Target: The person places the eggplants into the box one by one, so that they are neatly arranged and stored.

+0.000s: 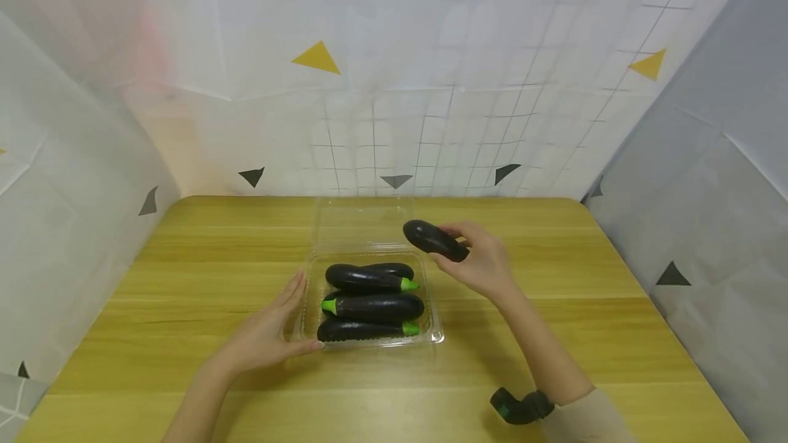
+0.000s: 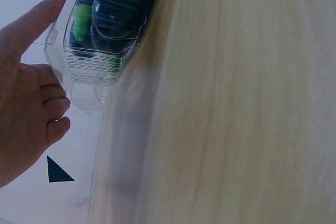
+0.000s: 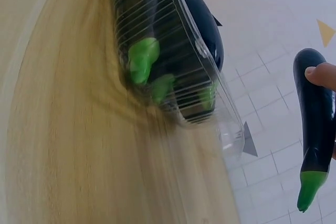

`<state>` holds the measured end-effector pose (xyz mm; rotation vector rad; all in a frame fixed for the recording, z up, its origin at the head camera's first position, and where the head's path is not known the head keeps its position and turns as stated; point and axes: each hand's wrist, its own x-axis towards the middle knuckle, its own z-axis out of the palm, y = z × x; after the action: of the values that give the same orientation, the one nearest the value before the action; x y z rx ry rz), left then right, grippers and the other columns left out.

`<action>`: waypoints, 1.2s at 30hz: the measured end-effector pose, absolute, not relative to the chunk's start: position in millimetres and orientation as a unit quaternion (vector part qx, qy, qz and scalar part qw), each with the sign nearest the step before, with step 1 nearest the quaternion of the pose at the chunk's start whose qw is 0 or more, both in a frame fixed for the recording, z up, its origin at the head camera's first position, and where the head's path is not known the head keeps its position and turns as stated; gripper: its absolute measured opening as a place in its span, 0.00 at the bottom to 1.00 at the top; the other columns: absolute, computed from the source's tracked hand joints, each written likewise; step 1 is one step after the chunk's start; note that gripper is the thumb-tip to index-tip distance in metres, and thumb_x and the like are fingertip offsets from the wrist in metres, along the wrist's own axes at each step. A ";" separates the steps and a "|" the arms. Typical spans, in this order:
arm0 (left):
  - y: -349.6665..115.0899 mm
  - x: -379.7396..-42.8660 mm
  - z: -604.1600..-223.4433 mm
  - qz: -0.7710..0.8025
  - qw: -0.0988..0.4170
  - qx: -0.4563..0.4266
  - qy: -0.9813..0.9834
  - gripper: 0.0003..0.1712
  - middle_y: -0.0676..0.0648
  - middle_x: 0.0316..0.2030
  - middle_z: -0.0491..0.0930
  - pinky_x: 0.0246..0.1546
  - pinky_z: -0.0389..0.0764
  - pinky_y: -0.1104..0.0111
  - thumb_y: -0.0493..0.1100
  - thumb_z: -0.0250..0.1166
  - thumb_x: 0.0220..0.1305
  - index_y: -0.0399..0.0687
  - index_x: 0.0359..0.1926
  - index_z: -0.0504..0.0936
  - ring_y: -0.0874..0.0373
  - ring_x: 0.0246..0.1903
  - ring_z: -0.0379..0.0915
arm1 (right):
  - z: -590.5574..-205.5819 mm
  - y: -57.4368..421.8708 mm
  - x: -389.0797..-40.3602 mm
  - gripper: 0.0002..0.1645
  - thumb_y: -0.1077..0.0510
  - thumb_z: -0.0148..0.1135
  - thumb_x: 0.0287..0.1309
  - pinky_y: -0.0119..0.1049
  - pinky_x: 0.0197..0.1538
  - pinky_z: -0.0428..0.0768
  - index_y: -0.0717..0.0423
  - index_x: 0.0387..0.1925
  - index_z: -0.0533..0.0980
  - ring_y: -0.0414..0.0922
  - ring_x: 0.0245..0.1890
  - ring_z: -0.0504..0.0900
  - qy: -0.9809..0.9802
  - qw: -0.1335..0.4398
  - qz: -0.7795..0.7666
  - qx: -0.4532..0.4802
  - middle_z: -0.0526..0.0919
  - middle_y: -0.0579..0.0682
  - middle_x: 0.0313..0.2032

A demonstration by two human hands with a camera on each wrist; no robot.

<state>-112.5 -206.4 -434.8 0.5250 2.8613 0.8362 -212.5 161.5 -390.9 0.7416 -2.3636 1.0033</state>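
A clear plastic clamshell box (image 1: 434, 323) sits on the table with several dark eggplants (image 1: 382, 307) piled in it, their green stem ends pointing both ways. My right hand (image 1: 483, 262) grips another eggplant (image 1: 434, 239) above the box's far right corner. In the right wrist view that held eggplant (image 3: 315, 114) hangs with its green stem end down, fingertips against its dark skin. At the box's left side lies my left hand (image 1: 265, 333), fingers along the wall and thumb at the near left corner. The left wrist view shows the thumb (image 2: 44, 14) straight against the rim.
The box's transparent lid (image 1: 360, 224) is folded back toward the far table edge. A black wrist camera (image 1: 520, 407) is strapped near the right sleeve. Pale sheets (image 1: 382, 135) with triangles and grid lines enclose the wooden table (image 1: 529, 361) at the back and sides.
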 end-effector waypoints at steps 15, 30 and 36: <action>-206.6 -112.3 -436.8 0.273 0.054 0.173 0.945 0.67 0.43 0.75 0.38 0.56 0.70 0.43 0.75 0.64 0.49 0.48 0.76 0.41 0.34 0.64 0.58 | -387.0 140.6 -214.6 0.27 0.56 0.79 0.40 0.38 0.37 0.84 0.57 0.46 0.81 0.44 0.37 0.82 -0.856 0.217 0.362 0.299 0.84 0.49 0.40; -207.4 -113.2 -439.3 0.275 0.054 0.173 0.944 0.67 0.42 0.75 0.38 0.54 0.73 0.45 0.75 0.63 0.49 0.48 0.76 0.41 0.33 0.63 0.59 | -397.2 130.5 -217.9 0.28 0.55 0.79 0.40 0.34 0.35 0.83 0.54 0.46 0.80 0.41 0.37 0.82 -0.857 0.209 0.352 0.314 0.84 0.46 0.40; -207.1 -112.8 -438.7 0.274 0.051 0.174 0.945 0.66 0.42 0.75 0.38 0.56 0.71 0.44 0.74 0.64 0.49 0.47 0.76 0.41 0.33 0.64 0.59 | -396.9 125.8 -215.7 0.28 0.54 0.79 0.41 0.35 0.36 0.83 0.54 0.47 0.80 0.42 0.37 0.82 -0.858 0.197 0.355 0.314 0.84 0.46 0.41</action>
<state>-112.8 -207.1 -438.7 0.5307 2.8744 0.8327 -215.7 125.8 -396.9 0.8804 -2.4025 0.9955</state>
